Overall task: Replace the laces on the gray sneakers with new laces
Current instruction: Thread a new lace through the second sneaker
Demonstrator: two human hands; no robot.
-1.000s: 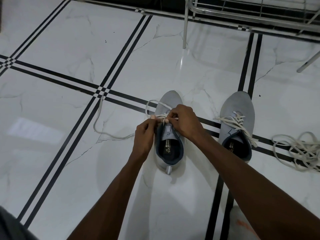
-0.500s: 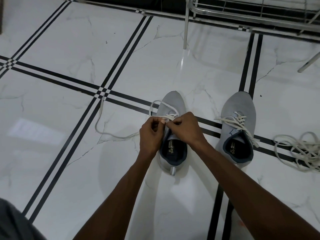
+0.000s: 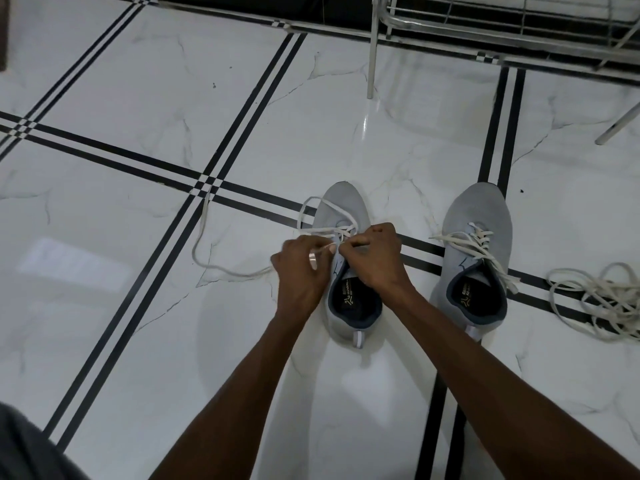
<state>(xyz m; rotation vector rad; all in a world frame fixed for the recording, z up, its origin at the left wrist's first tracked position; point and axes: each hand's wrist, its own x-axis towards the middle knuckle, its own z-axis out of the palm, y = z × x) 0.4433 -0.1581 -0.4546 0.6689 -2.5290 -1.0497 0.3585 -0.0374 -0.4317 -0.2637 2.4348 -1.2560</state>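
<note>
Two gray sneakers stand on the white tiled floor, toes pointing away. Over the left sneaker (image 3: 341, 207) both hands work at the eyelets. My left hand (image 3: 302, 268) pinches a white lace (image 3: 204, 251) whose loose end trails in a loop across the floor to the left. My right hand (image 3: 375, 259) grips the lace at the shoe's tongue, fingers curled. The right sneaker (image 3: 476, 216) stands apart, laced with a white lace whose ends hang over its side.
A tangled pile of white laces (image 3: 601, 301) lies on the floor at the far right. A metal rack (image 3: 372, 50) with thin legs stands at the back right. Black stripes cross the floor tiles.
Both hands have shifted slightly along the left sneaker's eyelets while still holding the lace. The camera has tilted a little. The right sneaker and lace pile have not moved.
</note>
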